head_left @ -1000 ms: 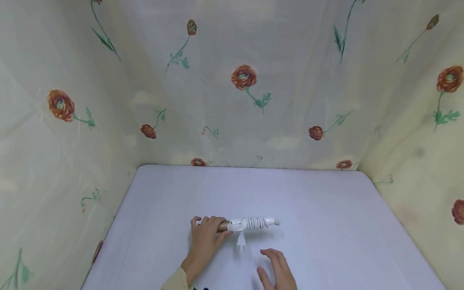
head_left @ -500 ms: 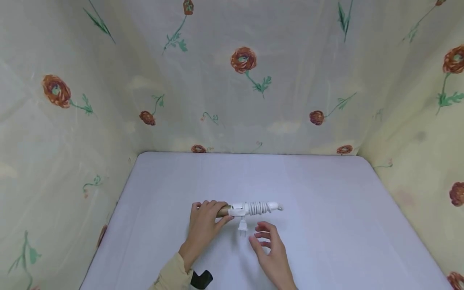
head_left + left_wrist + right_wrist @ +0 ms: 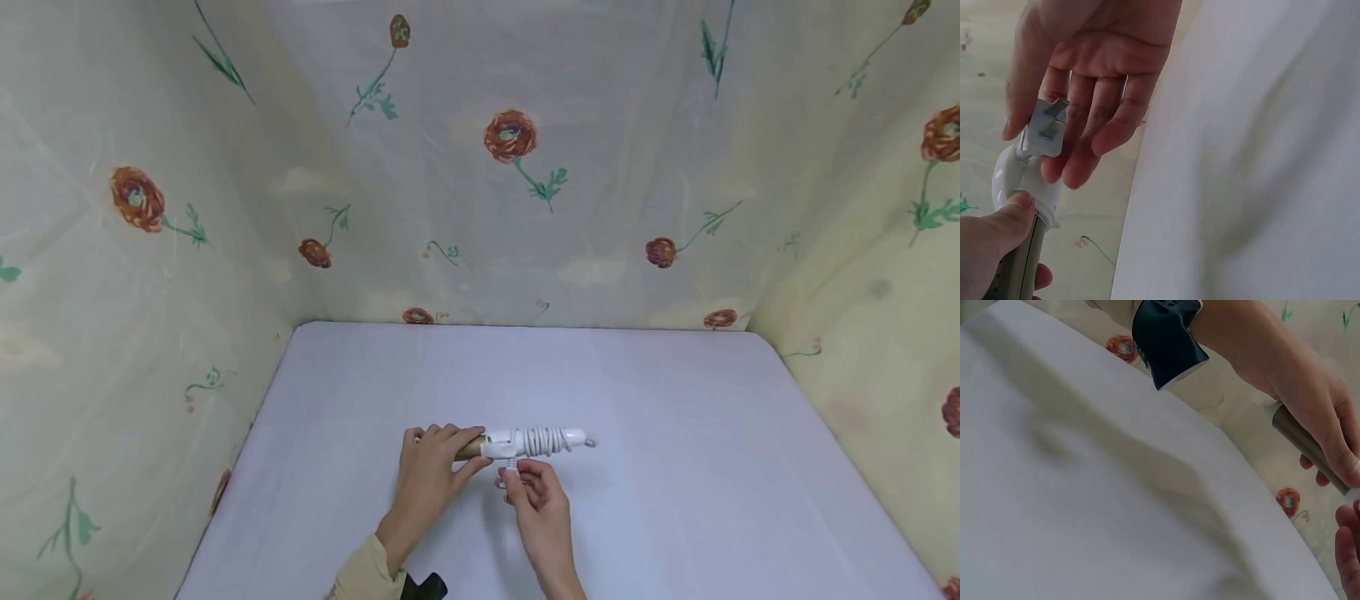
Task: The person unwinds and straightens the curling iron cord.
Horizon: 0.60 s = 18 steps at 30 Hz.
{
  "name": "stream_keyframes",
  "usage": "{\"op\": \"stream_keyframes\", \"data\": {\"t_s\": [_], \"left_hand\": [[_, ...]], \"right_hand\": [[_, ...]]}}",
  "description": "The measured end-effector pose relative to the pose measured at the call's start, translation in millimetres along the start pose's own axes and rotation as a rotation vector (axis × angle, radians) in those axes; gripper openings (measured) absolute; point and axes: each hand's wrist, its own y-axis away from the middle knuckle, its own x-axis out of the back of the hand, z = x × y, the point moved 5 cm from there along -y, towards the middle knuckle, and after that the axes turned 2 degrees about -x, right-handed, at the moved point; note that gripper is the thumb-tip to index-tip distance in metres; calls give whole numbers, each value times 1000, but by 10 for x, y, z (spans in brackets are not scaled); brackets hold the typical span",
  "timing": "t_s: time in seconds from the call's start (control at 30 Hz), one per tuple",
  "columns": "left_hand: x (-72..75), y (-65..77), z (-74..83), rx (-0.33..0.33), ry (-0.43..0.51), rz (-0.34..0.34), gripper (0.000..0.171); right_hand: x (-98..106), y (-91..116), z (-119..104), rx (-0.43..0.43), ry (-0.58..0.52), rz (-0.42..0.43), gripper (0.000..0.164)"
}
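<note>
A hair iron with a white handle (image 3: 501,443) and a brownish-gold barrel (image 3: 1307,445) is held level above the white table. My left hand (image 3: 427,479) grips the barrel, its thumb by the joint with the handle. The white power cord (image 3: 544,441) is wound in several turns round the handle. Below the handle, my right hand (image 3: 544,510) pinches the two-pin plug (image 3: 1045,129) between thumb and fingers. In the left wrist view both prongs of the plug show. The right wrist view catches only fingertips of the right hand (image 3: 1349,544) at its edge.
The white table (image 3: 675,417) has rounded far corners. Cloth walls (image 3: 585,183) with printed flowers rise behind it and at both sides. A dark camera band (image 3: 1169,340) sits on the left wrist, below a beige sleeve (image 3: 367,573).
My right hand has come up and forward from the near side of the table to the plug and now pinches it. The left hand keeps its grip on the barrel.
</note>
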Motion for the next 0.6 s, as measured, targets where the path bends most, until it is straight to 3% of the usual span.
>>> {"op": "stream_keyframes", "data": {"t_s": [0.17,0.3,0.43,0.6], "left_hand": [[3,-7,-15,11,-3,3,42],[10,0,-59,36,-14,0,42],[9,3,-94,31,-19,-10,42],[10,-6,-110,16,-8,-20,42]], "right_hand": [[29,-34,-41,46,23,-1,30],[99,-55,-87,86,119,31,22],[175,-79,-192,203,312,64,16],[215,-133,-398,379,604,15,17]]}}
